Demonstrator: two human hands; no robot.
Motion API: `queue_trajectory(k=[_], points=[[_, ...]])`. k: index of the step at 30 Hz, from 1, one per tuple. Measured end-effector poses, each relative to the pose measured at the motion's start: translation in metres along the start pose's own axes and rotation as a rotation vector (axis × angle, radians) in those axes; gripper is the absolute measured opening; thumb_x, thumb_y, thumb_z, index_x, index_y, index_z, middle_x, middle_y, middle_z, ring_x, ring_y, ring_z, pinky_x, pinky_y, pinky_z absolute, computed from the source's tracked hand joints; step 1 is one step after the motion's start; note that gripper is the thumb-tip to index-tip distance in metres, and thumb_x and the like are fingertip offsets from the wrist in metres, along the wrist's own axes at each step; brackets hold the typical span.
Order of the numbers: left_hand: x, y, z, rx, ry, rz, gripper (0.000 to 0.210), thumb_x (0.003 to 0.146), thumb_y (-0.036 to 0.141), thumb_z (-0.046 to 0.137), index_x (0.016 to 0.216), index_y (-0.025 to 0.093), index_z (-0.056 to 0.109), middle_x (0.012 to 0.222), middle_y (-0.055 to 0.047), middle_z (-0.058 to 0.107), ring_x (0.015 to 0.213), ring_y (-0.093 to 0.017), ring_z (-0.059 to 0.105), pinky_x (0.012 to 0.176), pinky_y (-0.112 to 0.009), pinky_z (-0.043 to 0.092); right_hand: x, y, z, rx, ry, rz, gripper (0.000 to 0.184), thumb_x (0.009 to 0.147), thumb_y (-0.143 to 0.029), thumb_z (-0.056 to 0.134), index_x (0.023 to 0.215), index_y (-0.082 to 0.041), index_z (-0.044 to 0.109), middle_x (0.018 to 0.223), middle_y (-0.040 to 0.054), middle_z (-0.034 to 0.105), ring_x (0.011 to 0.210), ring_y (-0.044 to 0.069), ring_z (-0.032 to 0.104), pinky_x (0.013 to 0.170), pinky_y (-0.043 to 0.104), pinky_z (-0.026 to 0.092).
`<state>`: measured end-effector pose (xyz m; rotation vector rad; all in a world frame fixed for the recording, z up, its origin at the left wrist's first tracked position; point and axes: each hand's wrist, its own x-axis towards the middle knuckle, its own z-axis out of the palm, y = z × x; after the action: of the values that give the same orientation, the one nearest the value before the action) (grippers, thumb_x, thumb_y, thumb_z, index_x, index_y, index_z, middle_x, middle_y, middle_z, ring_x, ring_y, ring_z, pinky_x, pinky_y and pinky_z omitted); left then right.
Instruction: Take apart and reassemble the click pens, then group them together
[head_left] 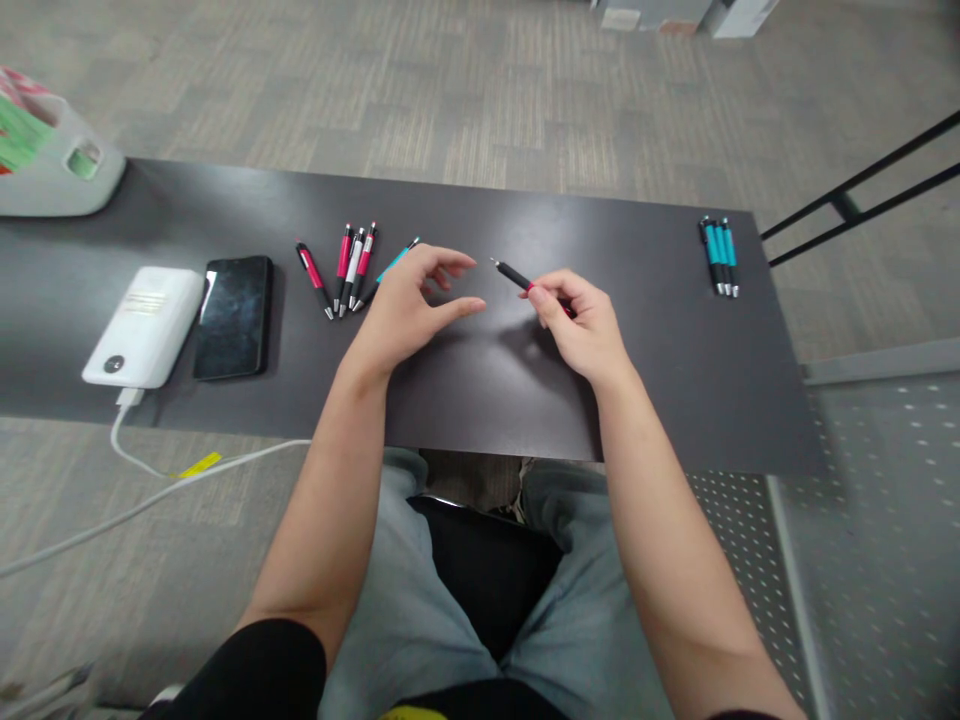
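My right hand (581,318) pinches a pen (514,277) with a black grip and a bit of red showing at the fingers. Its narrow tip points up and left, and most of its rear part is hidden in the hand. My left hand (412,305), fingers apart and holding nothing, hovers just left of that tip. Beyond the left hand lies a blue pen (394,262), partly covered by it. Several red and white pens, among them a white pen (354,270) and a separate red pen (313,278), rest farther left.
Several blue pens (720,256) lie side by side at the right end of the dark table (480,400). At the left are a black phone (233,318), a white power bank (144,325) with a cable (135,455), and a white container (67,170). A black metal frame (847,205) stands right.
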<state>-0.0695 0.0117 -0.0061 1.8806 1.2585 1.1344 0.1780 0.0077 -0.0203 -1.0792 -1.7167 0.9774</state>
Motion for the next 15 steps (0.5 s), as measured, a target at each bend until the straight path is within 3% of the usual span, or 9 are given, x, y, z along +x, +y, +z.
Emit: queue_trajectory(k=[3,6,11,15], points=[[-0.001,-0.009,-0.002,0.238,-0.04,-0.022,0.029,0.083,0.039,0.084,0.106,0.023,0.077,0.104,-0.005,0.071,0.088,-0.022,0.064,0.083,-0.036,0.051,0.002,0.002,-0.002,-0.059,0.08,-0.049,0.029,0.1,-0.052,0.068,0.096,-0.024,0.071,0.073,-0.0025,0.051,0.065,0.015,0.043,0.064,0.031,0.036],[0.0,-0.015,0.002,0.289,-0.084,-0.026,0.013,0.088,0.035,0.078,0.095,0.024,0.079,0.093,-0.004,0.071,0.085,-0.023,0.064,0.079,-0.037,0.049,0.002,0.002,-0.003,-0.098,0.08,-0.078,0.027,0.099,-0.051,0.069,0.097,-0.024,0.07,0.077,-0.0012,0.052,0.07,0.016,0.046,0.067,0.032,0.039],[0.003,-0.012,0.006,-0.171,0.096,-0.068,0.026,0.087,0.045,0.084,0.099,0.023,0.079,0.091,-0.005,0.076,0.083,-0.02,0.068,0.075,-0.032,0.049,0.001,0.0,-0.003,-0.123,0.028,-0.063,0.031,0.094,-0.056,0.073,0.099,-0.026,0.069,0.08,0.0005,0.056,0.072,0.019,0.05,0.07,0.034,0.043],[0.004,-0.002,0.004,-0.392,0.084,-0.111,0.044,0.078,0.056,0.09,0.102,0.021,0.078,0.097,-0.007,0.076,0.092,-0.02,0.072,0.084,-0.03,0.053,0.0,-0.001,-0.002,-0.129,0.02,-0.06,0.032,0.092,-0.057,0.076,0.101,-0.026,0.07,0.084,0.002,0.062,0.075,0.02,0.054,0.073,0.036,0.045]])
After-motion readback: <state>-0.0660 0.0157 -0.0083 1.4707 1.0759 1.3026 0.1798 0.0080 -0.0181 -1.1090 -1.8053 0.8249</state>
